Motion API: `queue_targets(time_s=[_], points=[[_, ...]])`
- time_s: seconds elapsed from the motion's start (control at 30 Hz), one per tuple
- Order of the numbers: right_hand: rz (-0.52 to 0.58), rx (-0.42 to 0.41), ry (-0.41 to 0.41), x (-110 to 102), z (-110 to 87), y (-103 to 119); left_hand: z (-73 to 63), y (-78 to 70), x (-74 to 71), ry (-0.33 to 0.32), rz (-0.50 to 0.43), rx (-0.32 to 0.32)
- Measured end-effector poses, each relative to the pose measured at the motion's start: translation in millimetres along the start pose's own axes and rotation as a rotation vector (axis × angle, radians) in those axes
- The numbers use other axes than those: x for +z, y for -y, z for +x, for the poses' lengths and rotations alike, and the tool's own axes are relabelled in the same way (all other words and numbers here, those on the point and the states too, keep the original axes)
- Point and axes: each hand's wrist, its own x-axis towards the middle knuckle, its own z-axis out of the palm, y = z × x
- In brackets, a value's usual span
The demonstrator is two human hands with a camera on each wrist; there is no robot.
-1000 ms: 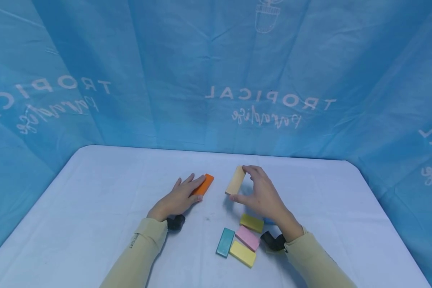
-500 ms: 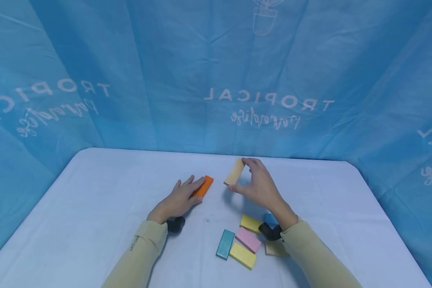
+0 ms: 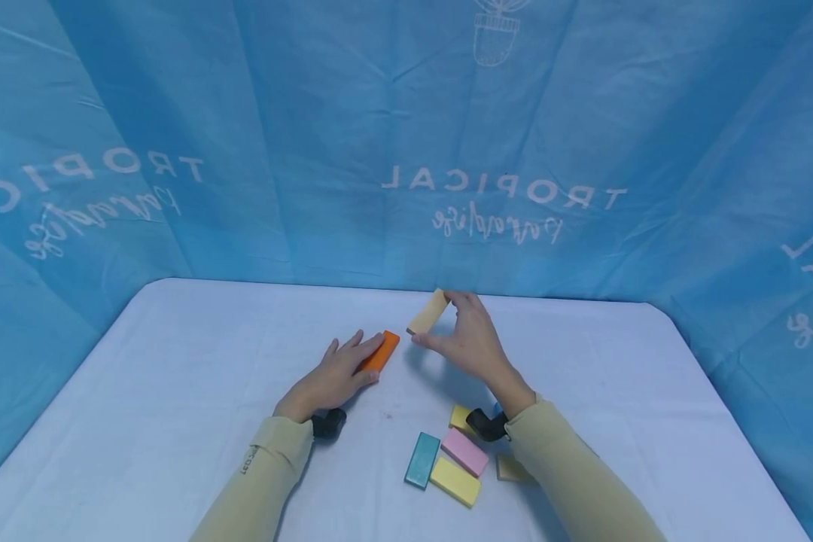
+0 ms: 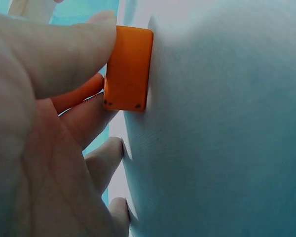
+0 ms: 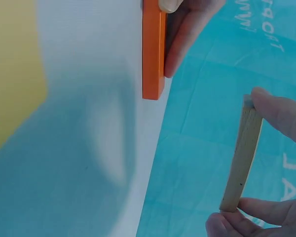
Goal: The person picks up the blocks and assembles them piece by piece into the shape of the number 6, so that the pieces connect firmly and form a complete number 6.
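Note:
On the table's left-centre part, my left hand [image 3: 332, 384] rests low and pinches an orange block [image 3: 388, 351] between thumb and index finger; the other fingers spread out against the white cloth. The left wrist view shows the thumb along the near side of the orange block [image 4: 129, 69]. My right hand [image 3: 477, 342] holds a plain wooden block [image 3: 428, 313] by its two ends, thumb at one end and fingers at the other. That block is raised above the table, tilted, just right of and beyond the orange one. Its shadow falls on the cloth.
Nearer me lie a teal block [image 3: 422, 461], a pink block [image 3: 465, 452] and a yellow block [image 3: 455, 482]. Another yellow block [image 3: 460, 418] and a tan block [image 3: 511, 468] are partly covered by the right wrist and sleeve. A blue curtain [image 3: 332, 218] hangs behind the table [image 3: 244, 324].
My right hand has carried the wooden block away from me and to the left, closer to the orange block. My left hand and the orange block stay about where they were.

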Motion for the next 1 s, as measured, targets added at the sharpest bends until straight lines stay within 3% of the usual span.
queue_targets(time_s=[0.47, 0.77, 1.0], points=[[0.077, 0.062, -0.020, 15, 18.2, 8, 3.4, 3.9, 2.4, -0.004, 0.021, 0.028], [0.062, 0.101, -0.019, 28, 26.6, 8, 2.5, 4.8, 4.2, -0.002, 0.020, 0.032], [0.038, 0.084, -0.032, 34, 34.3, 10, 2.8, 4.9, 2.6, -0.011, 0.015, 0.044]])
